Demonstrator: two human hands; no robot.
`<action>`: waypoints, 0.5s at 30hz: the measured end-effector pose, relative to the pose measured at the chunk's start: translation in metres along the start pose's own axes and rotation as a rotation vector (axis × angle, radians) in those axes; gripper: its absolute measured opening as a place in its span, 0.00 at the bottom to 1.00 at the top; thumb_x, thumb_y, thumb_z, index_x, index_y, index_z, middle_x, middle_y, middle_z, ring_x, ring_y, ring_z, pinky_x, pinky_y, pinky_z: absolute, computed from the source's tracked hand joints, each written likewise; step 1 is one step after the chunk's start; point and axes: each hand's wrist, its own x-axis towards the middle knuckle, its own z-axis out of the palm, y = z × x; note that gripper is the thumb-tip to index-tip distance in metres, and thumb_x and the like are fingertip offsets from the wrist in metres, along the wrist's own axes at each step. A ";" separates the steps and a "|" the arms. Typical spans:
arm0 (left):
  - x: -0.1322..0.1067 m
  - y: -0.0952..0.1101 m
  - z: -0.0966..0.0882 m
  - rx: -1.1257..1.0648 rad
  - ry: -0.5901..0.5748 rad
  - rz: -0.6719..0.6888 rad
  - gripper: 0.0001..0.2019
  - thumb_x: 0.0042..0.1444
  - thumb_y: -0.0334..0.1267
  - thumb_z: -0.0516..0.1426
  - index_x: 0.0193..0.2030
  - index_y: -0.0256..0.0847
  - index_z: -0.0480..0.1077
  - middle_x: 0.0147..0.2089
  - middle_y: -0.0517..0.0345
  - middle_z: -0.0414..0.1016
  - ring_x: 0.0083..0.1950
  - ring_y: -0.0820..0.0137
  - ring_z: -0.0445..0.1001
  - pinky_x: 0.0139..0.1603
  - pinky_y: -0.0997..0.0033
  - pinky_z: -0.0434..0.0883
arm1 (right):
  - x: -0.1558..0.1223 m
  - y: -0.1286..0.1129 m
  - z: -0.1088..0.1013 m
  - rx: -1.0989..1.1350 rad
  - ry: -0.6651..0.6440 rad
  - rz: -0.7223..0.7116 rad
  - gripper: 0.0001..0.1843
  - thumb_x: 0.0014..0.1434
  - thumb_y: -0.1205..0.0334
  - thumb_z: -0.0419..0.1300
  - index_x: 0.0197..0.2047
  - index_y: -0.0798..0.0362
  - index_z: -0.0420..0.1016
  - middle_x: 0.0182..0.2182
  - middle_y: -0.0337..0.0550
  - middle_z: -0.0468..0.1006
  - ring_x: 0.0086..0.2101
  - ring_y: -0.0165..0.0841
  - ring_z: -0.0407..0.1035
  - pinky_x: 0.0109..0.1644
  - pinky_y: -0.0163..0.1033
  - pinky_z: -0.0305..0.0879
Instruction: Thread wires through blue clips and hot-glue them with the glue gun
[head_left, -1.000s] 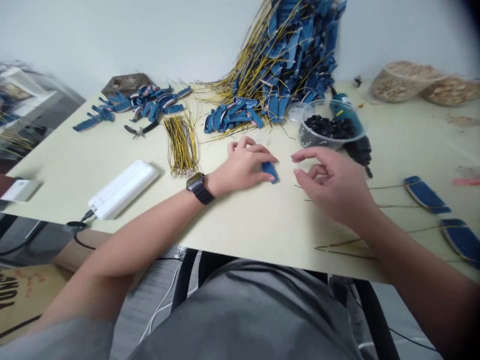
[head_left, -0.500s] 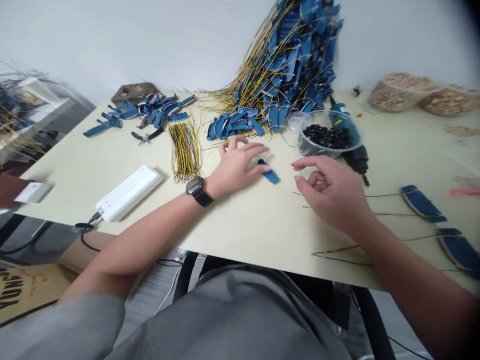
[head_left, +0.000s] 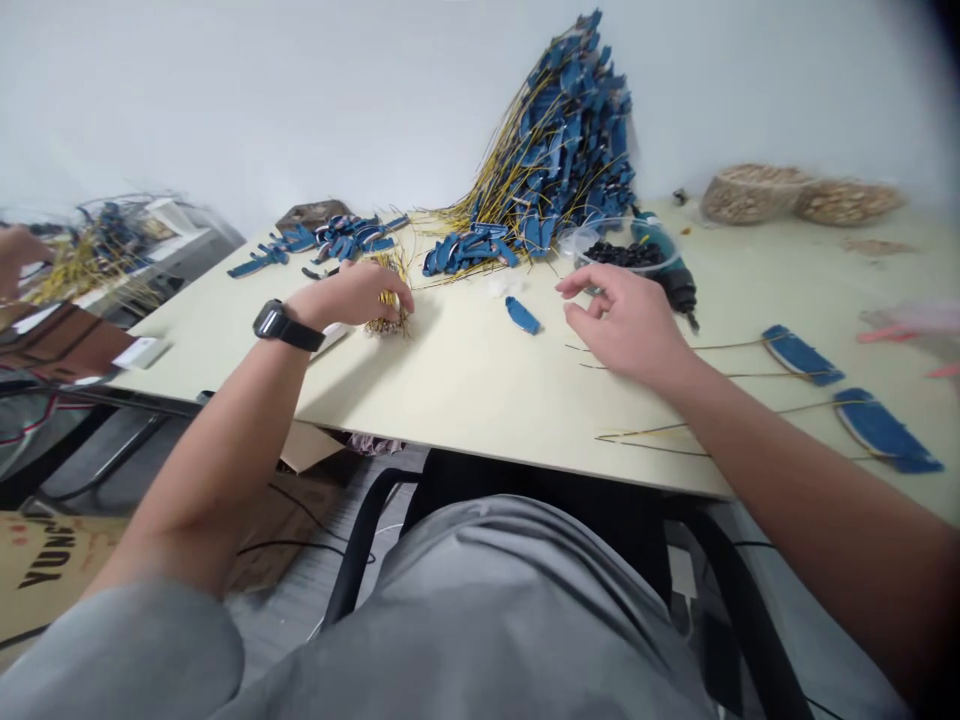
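Our left hand (head_left: 352, 297) left the flat blue plastic strip (head_left: 522, 315) and grasped the yellow-and-black wire bundle (head_left: 390, 322); our right hand (head_left: 622, 325) hovered, fingers released.

Looks like a small assembly workshop: a pale workbench (head_left: 450, 400) with a huge heap of blue wired parts (head_left: 559, 150) just ahead of the right hand (head_left: 626, 320) and more spread out past the left hand (head_left: 352, 295). There's a power tool (head_left: 675, 280) and a tub of black bits (head_left: 622, 255) near the right hand, with cardboard boxes (head_left: 52, 550) on the floor below the left arm – definitely a production-bench vibe.
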 end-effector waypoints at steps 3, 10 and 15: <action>0.002 0.001 0.009 -0.029 -0.020 0.046 0.09 0.55 0.39 0.71 0.42 0.50 0.93 0.51 0.50 0.96 0.58 0.47 0.86 0.75 0.48 0.69 | 0.003 0.003 0.001 0.033 0.022 0.012 0.11 0.63 0.66 0.71 0.48 0.44 0.85 0.41 0.45 0.87 0.36 0.44 0.75 0.52 0.54 0.74; 0.012 0.004 0.010 -0.115 0.156 0.041 0.04 0.51 0.42 0.70 0.33 0.49 0.82 0.43 0.51 0.91 0.56 0.48 0.84 0.65 0.52 0.69 | 0.002 0.002 0.003 0.036 -0.013 -0.008 0.10 0.60 0.66 0.70 0.45 0.43 0.82 0.38 0.43 0.85 0.37 0.46 0.76 0.50 0.54 0.72; 0.032 0.011 -0.016 -0.430 0.399 -0.009 0.16 0.70 0.44 0.72 0.42 0.48 0.68 0.43 0.60 0.86 0.56 0.64 0.84 0.58 0.59 0.73 | 0.003 0.000 0.004 0.054 -0.009 -0.010 0.11 0.59 0.66 0.69 0.46 0.44 0.82 0.41 0.44 0.87 0.36 0.44 0.75 0.49 0.53 0.70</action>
